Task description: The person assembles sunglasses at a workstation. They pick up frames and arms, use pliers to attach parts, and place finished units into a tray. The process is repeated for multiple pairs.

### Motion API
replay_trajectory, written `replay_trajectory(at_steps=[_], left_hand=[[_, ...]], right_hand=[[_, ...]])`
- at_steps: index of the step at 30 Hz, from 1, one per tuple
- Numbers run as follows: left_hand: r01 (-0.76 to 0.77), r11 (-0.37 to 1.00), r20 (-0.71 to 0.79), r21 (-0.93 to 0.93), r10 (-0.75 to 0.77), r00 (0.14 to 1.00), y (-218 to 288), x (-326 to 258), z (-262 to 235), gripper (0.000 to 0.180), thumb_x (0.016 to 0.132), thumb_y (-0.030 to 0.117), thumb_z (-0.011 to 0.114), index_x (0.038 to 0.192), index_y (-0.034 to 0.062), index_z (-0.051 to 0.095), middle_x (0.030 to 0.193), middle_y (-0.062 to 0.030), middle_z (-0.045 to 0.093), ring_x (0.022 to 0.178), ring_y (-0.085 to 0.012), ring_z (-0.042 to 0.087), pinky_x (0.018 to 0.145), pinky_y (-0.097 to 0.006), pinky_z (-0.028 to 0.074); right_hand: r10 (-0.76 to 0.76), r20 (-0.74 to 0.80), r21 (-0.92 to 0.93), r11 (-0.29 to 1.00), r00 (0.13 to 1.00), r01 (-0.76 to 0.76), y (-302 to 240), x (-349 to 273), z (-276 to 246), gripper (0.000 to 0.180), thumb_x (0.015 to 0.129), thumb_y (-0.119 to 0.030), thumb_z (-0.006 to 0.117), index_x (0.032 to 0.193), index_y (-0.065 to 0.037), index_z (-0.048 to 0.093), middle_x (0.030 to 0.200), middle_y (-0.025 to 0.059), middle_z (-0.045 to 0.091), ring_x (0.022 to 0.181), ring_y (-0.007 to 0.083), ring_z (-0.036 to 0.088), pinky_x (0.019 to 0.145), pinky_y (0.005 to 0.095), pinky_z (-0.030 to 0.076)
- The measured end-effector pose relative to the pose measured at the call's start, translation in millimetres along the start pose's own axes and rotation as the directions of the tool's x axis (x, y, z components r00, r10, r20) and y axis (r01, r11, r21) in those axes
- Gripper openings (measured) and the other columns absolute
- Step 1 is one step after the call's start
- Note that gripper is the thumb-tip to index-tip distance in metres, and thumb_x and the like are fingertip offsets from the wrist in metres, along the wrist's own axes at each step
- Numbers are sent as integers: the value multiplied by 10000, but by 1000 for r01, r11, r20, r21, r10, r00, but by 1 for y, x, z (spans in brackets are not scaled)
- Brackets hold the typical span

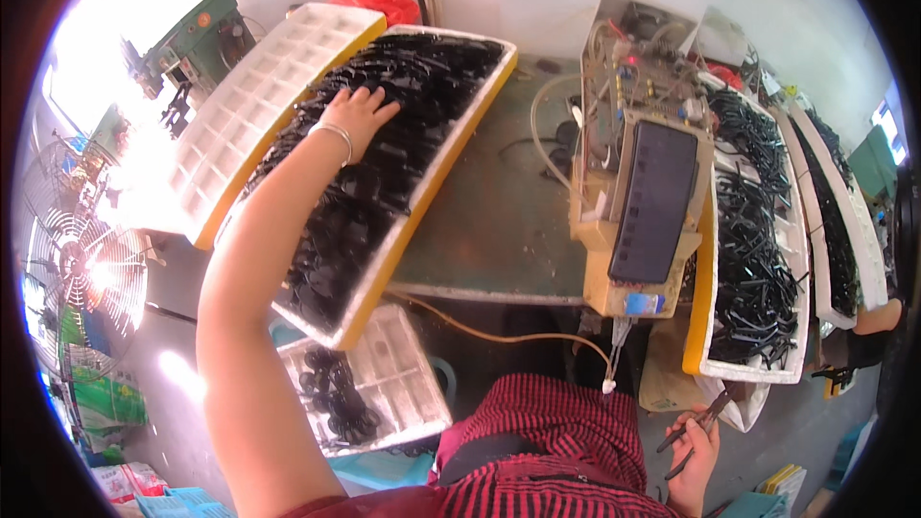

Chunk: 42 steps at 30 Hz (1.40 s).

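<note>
My left hand (pixel 358 112) reaches far forward and rests, fingers curled, on the pile of small black parts in a white foam tray with a yellow edge (pixel 430 187); I cannot tell whether it grips any of them. A thin bracelet sits on that wrist. My right hand (pixel 697 456) is low at the right, near my red striped top, and holds a few thin black parts (pixel 693 434) pinched between the fingers.
An empty white compartment tray (pixel 251 101) lies left of the full one. Another tray with some black parts (pixel 389 388) sits below. A test fixture with a dark panel (pixel 652 201) stands on the green bench. More trays of black parts (pixel 758 249) line the right. A fan (pixel 82 269) stands at the left.
</note>
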<state>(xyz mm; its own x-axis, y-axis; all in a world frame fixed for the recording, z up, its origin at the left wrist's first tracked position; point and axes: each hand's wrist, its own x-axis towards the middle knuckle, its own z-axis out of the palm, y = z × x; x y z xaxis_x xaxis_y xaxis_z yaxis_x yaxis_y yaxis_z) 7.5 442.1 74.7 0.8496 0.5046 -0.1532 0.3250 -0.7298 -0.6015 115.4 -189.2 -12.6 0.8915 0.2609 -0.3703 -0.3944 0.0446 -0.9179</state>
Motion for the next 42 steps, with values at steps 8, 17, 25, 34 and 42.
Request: replay_trajectory(at_steps=[8, 17, 25, 34, 42], left_hand=[[190, 941, -577, -279, -322, 751, 13, -135, 19, 776, 756, -54, 588, 1464, 187, 384, 1414, -119, 497, 1231, -317, 503, 1055, -414, 407], [542, -116, 153, -832, -988, 24, 213, -426, 226, 242, 888, 42, 582, 1119, 9, 646, 1100, -153, 664, 1010, -270, 639, 898, -349, 498], [824, -344, 678, -450, -733, 64, 353, -390, 317, 351, 842, 306, 643, 1067, 37, 659, 999, -183, 696, 949, -347, 666, 852, -417, 509], [611, -657, 883, -442, -437, 169, 348, -340, 315, 327, 863, 288, 656, 1025, 3, 658, 956, -157, 697, 739, -263, 653, 662, -356, 500], [-130, -952, 549, -277, -268, 792, 285, -360, 55, 155, 1002, 151, 462, 1080, 25, 507, 942, -236, 668, 506, -211, 611, 437, -262, 476]], right_hand=[[82, 61, 104, 991, 995, -88, 7, -8, -25, 324, 930, -126, 547, 1245, -79, 490, 1002, 50, 529, 938, 164, 497, 898, 355, 422], [231, 424, 149, 936, 876, -319, 42, -29, -37, 328, 956, -138, 470, 1276, -70, 438, 987, 102, 560, 928, 216, 537, 869, 437, 476], [302, 410, 2, 943, 861, -332, 43, -45, -4, 322, 936, -106, 482, 1251, -46, 448, 971, 108, 556, 919, 232, 550, 864, 431, 481], [339, 427, 61, 914, 838, -400, 44, -57, -1, 383, 938, -105, 483, 1313, -58, 427, 1059, 147, 559, 1003, 262, 570, 911, 488, 489], [201, 618, -208, 974, 760, -89, 39, -63, 7, 411, 916, -62, 527, 1312, 28, 468, 979, 147, 627, 919, 222, 613, 874, 393, 500]])
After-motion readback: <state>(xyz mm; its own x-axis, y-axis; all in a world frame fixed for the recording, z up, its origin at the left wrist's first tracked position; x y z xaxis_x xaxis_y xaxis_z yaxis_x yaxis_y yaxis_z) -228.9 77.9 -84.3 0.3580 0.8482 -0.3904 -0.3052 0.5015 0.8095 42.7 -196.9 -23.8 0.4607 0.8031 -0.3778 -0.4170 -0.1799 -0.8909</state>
